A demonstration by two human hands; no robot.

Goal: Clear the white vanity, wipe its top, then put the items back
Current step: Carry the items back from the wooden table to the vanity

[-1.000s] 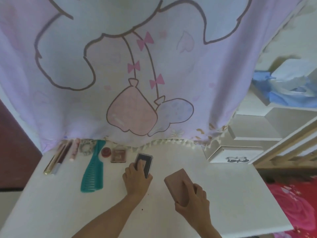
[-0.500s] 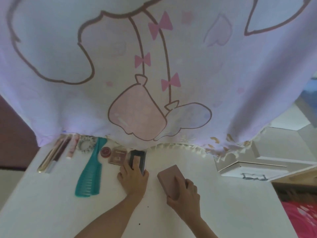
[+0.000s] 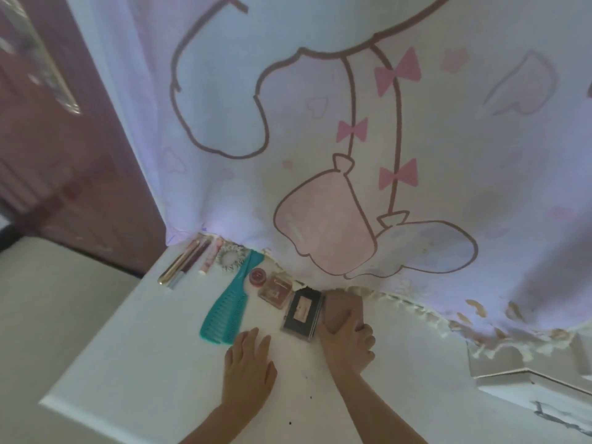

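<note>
**Row of toiletries along the back of the vanity, right hand on a pink box**

Head view: The white vanity top point(image 3: 144, 363) runs from the lower left toward the right, with a printed curtain point(image 3: 352, 123) hanging over its back edge. A line of small things lies along that edge. At the far left are slim tubes point(image 3: 181, 264) lying side by side, and just beside them a pale hair tie point(image 3: 229, 258). A teal comb point(image 3: 229, 302) comes next, its handle toward the curtain. Next comes a small red pot point(image 3: 257, 277), then a pink compact point(image 3: 276, 288) and a black case point(image 3: 302, 312).

The right hand point(image 3: 347, 336) grasps a pink box point(image 3: 339, 302), thumb curled across its top and fingers down its right side. The box sits on the vanity top, touching the right edge of the black case, with its far end at the curtain hem.

The left hand point(image 3: 248, 363) lies flat on the vanity top with fingers straight and slightly spread, holding nothing. It is just in front of the comb's toothed end and the black case. A few dark specks point(image 3: 307, 378) dot the surface between the two forearms.

A dark red door point(image 3: 64, 155) stands at the left, and a white drawer box point(image 3: 528, 376) sits at the right edge.
</note>
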